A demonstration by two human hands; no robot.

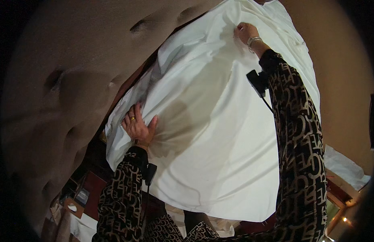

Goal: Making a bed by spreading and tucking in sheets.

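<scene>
A wide white cloth sheet (pixel 241 145) spreads before me, creased and partly in shadow. Flat on its left side rests my left hand (pixel 137 125), fingers and thumb apart, a ring on one finger. Folds in the fabric fan out from that palm. Farther off, near the upper right, my right hand (pixel 248 32) is curled with its fingertips pinching the fabric, and creases run towards it. Bracelets (pixel 254 40) circle the right wrist. Whatever lies under the sheet is hidden.
A brown tufted padded surface (pixel 93 60) borders the sheet on the left. A plain brown surface (pixel 335 84) is on the right. Small black devices with cables hang at my left sleeve (pixel 150 174) and right sleeve (pixel 257 82). An orange-brown box (pixel 74 207) stands lower left.
</scene>
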